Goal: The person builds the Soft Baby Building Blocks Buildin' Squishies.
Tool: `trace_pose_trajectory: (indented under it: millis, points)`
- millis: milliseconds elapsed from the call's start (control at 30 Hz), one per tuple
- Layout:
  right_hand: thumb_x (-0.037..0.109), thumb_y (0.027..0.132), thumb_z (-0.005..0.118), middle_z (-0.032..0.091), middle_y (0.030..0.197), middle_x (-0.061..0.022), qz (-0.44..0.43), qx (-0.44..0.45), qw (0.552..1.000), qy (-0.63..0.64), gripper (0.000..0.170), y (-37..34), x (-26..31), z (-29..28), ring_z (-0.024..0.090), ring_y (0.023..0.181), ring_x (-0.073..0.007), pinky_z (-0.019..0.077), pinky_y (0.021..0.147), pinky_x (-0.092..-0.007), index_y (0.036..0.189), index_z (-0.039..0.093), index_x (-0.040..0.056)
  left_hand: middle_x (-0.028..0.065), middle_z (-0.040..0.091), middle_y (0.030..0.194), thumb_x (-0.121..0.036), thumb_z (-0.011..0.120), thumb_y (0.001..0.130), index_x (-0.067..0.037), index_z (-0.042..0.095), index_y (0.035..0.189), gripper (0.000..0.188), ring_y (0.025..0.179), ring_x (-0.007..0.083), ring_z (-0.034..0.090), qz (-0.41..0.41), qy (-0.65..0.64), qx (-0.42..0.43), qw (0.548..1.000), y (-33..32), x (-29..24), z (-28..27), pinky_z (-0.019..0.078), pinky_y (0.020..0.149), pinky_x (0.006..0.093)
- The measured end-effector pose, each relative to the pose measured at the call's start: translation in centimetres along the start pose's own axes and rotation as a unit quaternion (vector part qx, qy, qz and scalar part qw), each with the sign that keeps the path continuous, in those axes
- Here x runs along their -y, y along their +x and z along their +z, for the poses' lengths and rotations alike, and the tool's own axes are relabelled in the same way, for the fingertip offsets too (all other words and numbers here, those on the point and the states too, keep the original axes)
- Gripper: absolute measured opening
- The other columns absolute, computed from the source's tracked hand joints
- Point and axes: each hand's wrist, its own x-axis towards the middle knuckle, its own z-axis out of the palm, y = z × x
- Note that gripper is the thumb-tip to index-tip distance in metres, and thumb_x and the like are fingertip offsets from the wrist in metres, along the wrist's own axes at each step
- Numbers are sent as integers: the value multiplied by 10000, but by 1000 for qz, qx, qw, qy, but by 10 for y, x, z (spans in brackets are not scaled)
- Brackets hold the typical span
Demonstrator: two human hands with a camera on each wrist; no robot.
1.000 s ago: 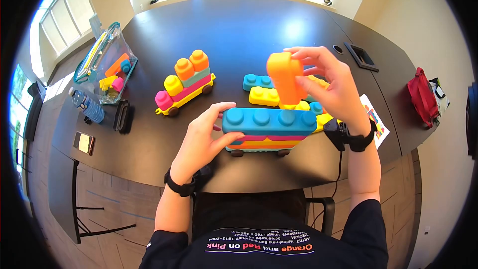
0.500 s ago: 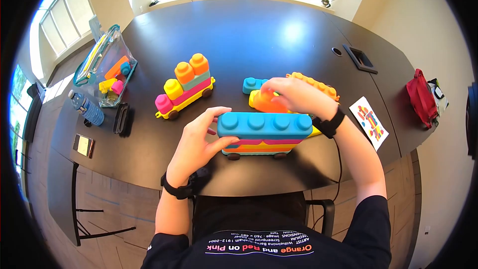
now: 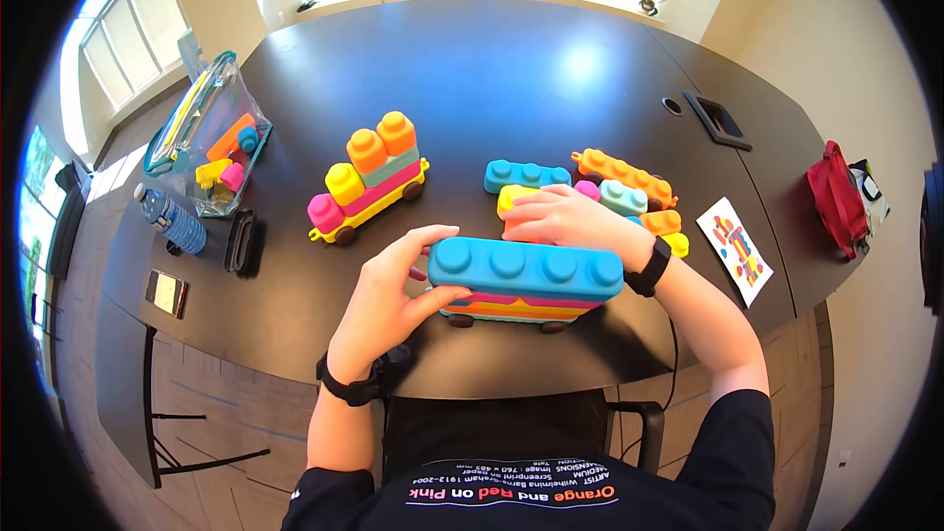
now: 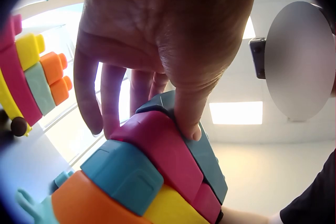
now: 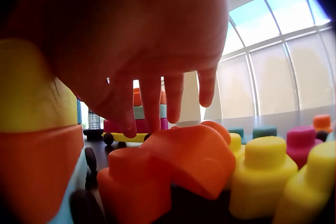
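My left hand (image 3: pixel 379 285) grips the left end of a stacked block train car (image 3: pixel 521 307), thumb on the near side and fingers behind. A long blue block (image 3: pixel 526 267) with a row of studs tops the stack. In the left wrist view the thumb presses the top block's side, above a magenta block (image 4: pixel 160 153). Behind the car, my right hand (image 3: pixel 572 218) reaches down among loose blocks. Its fingers extend downward beside an orange block (image 5: pixel 194 158), which leans tilted against another orange block (image 5: pixel 131 192). Yellow blocks (image 5: pixel 262 182) stand close by.
A finished-looking train car (image 3: pixel 369 182) stands left of the middle. More loose blocks and an orange wheeled base (image 3: pixel 624 177) lie behind my right hand. A picture sheet (image 3: pixel 733 251) is on the right; a clear bag (image 3: pixel 211 138), bottle (image 3: pixel 169 221) and black case (image 3: pixel 240 241) are left.
My right hand has brought the orange block down from above the blue block to the loose blocks behind the car, and its fingers have straightened. The left hand keeps its grip.
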Motion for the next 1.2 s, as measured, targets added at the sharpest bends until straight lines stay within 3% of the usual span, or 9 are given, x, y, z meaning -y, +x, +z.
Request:
trace_pose_trajectory:
  millis: [67,200,500,700,800,867,900,1000,1200]
  points:
    - [299,989,624,576,1541,-115,33,62,997,26,294,-6,0,1,496,1466,-318,365,1212,-547,1209,726,133,84,735,1197,-190,921,812,-97,643,1362,623,1025,235,705,1,-2,5,1000,0,0,0,583,839,351]
    - [307,981,624,528,1590,-121,32,62,998,-2,297,-11,-8,12,450,1504,-331,350,1224,-564,1191,737,129,82,733,1205,-187,919,814,-99,645,1366,623,1029,237,702,1,-1,2,1000,-1,0,0,584,837,351]
    - [263,959,629,553,1545,-161,-27,52,997,-48,261,-9,-11,11,523,1417,-359,426,1175,-471,1078,749,63,79,731,1219,-196,919,814,-99,646,1365,622,1032,231,702,0,1,0,1000,-1,0,1,586,833,349]
    - [171,906,745,616,1455,-173,81,-1,988,131,162,-13,-8,4,589,1329,-385,506,1081,-446,1007,692,56,76,732,1219,-198,920,810,-100,644,1366,628,1033,231,703,2,4,-3,1000,-1,1,1,587,829,349]
    - [110,871,790,683,1335,-133,46,-84,987,125,190,-15,-14,5,642,1237,-319,526,1034,-406,1029,699,58,72,734,1218,-202,919,810,-100,643,1364,627,1035,230,705,4,5,-4,1000,-1,0,1,588,829,350]
    - [137,887,812,739,1155,-97,196,-119,950,212,234,-15,-6,-21,700,1086,-247,557,948,-369,1066,706,31,71,735,1219,-207,919,811,-102,644,1363,625,1037,230,706,5,5,-5,1000,0,-1,1,588,829,351]
    - [120,893,814,751,1055,-78,168,-188,946,204,255,-16,-11,-27,715,977,-196,568,901,-337,1108,710,30,70,738,1215,-211,918,813,-104,645,1358,619,1037,230,709,4,4,-7,1000,0,0,2,589,829,351]
    - [106,899,817,761,1041,-63,191,-307,876,321,245,-12,1,-57,727,920,-170,587,828,-312,1123,741,45,72,743,1207,-221,915,818,-106,646,1354,611,1037,234,715,1,4,-8,1000,3,-1,6,590,829,354]
    - [79,838,866,752,1031,-104,70,-294,953,10,282,13,83,-85,736,902,-248,589,768,-318,1085,741,28,66,755,1143,-211,913,823,-89,638,1336,594,1031,214,725,-2,11,-17,1000,6,-3,16,581,835,344]
